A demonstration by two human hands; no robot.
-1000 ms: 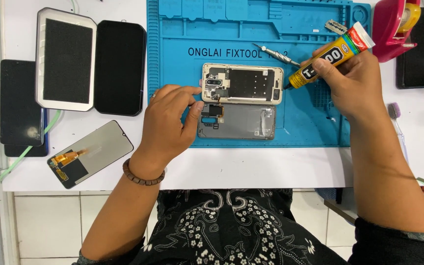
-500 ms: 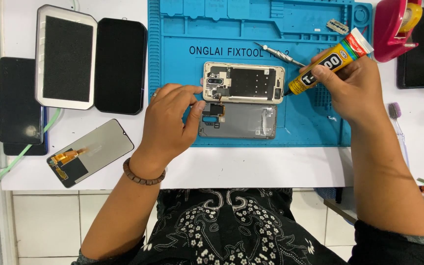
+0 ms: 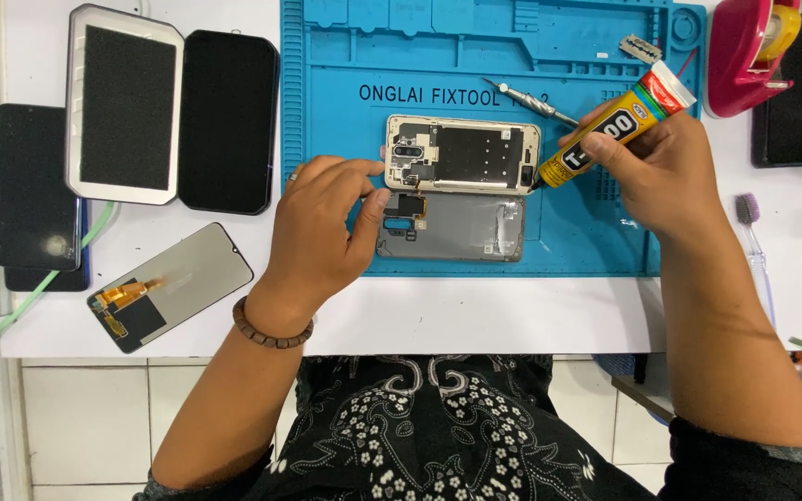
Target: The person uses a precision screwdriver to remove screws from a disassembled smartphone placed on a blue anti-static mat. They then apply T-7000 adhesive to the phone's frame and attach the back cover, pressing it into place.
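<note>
Head view looks straight down on my two hands over the blue repair mat (image 3: 605, 241). My left hand (image 3: 322, 232) presses down at the left end of the opened phone frame (image 3: 461, 153), thumb and forefinger pinching its edge to steady it. My right hand (image 3: 666, 172) is closed around a yellow glue tube (image 3: 616, 122), its red cap end pointing away from me and its dark nozzle touching the right end of that frame. Just below the frame, between my hands, lies the grey back panel (image 3: 457, 227), flat and apart from the frame.

Judging by this, the phone is already opened and stripped, and the gluing seems to be at its start: I cannot make out a bead of glue along the frame's edges. The rest of the rim, and joining the parts, look left to do.

Beyond the tube sits a small screwdriver (image 3: 531, 100). Left of my left hand, on the white surface (image 3: 475, 315), lies a loose display with an orange flex (image 3: 171, 286), and farther off two larger screen panels (image 3: 174, 107).
</note>
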